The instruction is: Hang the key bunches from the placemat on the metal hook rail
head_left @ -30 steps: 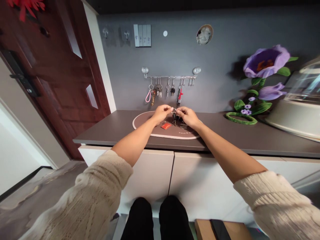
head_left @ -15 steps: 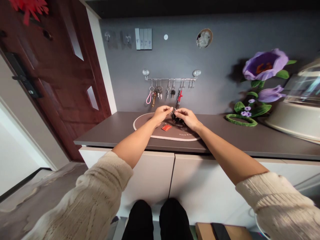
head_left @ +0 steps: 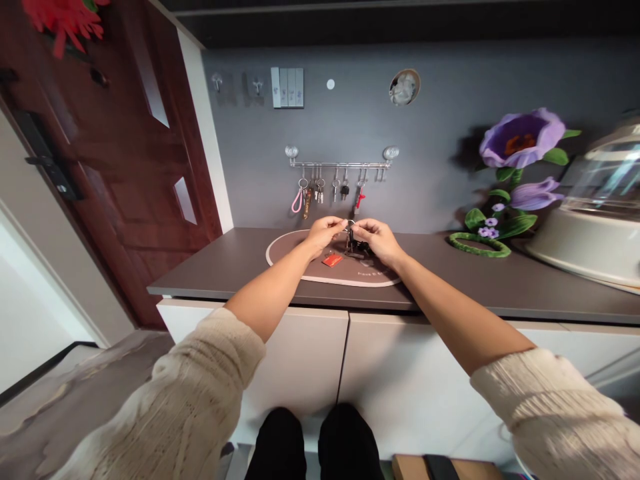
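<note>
Between both hands, above the brown mat, is a metal key ring (head_left: 351,223). My left hand (head_left: 325,235) pinches its left side with thumb and forefinger. My right hand (head_left: 376,239) grips the other side, fingers curled. Dark keys (head_left: 349,244) hang below the ring, partly hidden by my right hand. More dark items (head_left: 363,247) lie on the mat behind that hand; I cannot make out each one. An orange tag (head_left: 332,259) rests flat on the mat (head_left: 345,278), just below my left hand.
A clear hook rail (head_left: 343,165) on the grey wall carries several key sets, a pink loop (head_left: 297,201) and a red item (head_left: 360,197). Purple felt flowers (head_left: 523,143) and a white appliance (head_left: 590,247) stand at right. The dark red door (head_left: 125,133) is at left.
The view has tilted up slightly, so everything sits a little lower. Both hands keep hold of the key ring, and the keys below it show more plainly now.
</note>
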A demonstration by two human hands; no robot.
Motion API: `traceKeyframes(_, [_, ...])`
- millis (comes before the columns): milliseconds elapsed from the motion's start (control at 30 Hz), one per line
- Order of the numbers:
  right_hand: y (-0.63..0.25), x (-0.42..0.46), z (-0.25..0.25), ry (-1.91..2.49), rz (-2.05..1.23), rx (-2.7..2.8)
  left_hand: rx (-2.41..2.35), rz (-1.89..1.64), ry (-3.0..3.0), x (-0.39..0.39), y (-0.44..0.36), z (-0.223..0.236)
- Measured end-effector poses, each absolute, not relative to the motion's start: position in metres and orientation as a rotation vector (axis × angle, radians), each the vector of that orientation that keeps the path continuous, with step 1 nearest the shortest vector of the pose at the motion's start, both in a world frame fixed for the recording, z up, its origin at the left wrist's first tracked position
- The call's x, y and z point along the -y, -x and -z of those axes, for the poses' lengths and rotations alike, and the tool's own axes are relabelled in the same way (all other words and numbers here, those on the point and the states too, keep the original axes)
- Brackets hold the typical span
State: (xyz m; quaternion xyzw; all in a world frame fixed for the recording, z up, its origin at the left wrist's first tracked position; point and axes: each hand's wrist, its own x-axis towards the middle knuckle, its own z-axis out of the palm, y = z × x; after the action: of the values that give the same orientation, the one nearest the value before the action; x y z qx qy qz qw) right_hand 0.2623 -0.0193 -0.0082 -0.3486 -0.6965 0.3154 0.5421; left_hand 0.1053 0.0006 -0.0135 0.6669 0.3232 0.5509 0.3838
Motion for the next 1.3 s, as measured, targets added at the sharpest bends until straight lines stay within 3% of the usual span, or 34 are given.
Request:
traceKeyframes(800, [-0.270, 0.016, -0.002, 0.735, -0.806, 1.300, -0.846, -1.409, -1.625, 0.005, -0.111, 0.014])
traceKeyframes(1300, [-0.283, -0.002, -0.057, 0.680, -0.806, 1.242, -0.832, -1.365, -1.551, 0.005, -0.114, 0.018])
